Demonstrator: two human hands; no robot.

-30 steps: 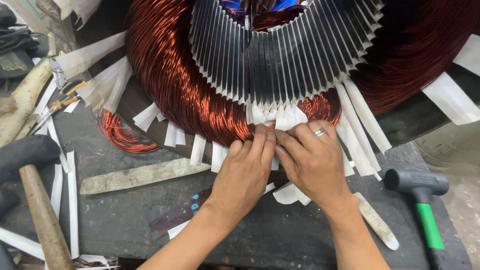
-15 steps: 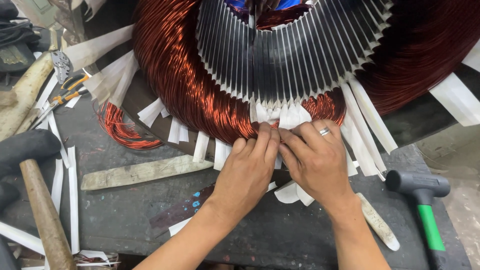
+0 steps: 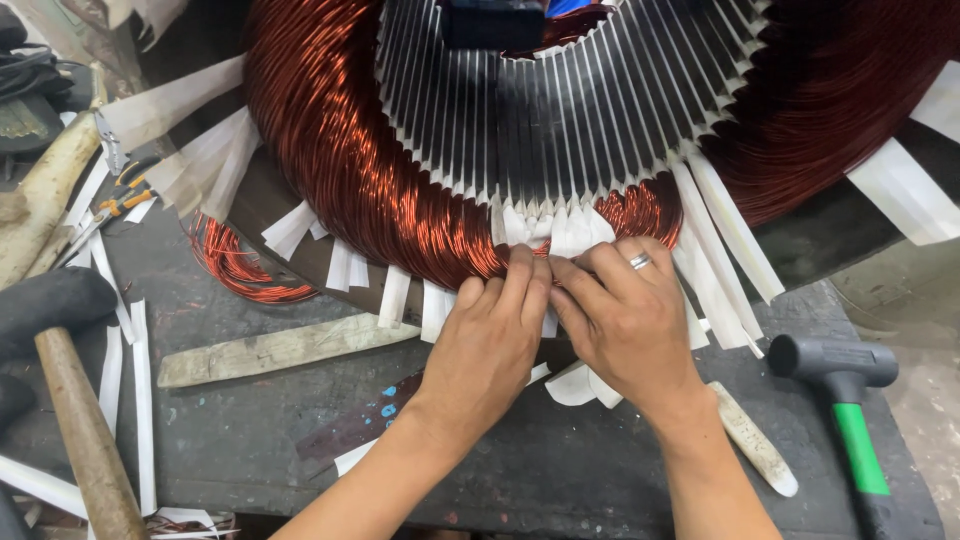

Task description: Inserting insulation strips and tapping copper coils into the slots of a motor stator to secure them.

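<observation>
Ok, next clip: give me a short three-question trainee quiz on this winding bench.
1. True or false: both hands are at the lower edge of the copper coil.
2. Which hand wears a ring? A) left B) right C) neither
3. What lies on the bench right of the right hand?

Key
1. True. The fingertips of the left hand and the right hand meet at the white paper strips that stick out under the coil.
2. B.
3. A mallet with a black head and a green-and-black handle, plus a pale wooden stick nearer the wrist.
</observation>
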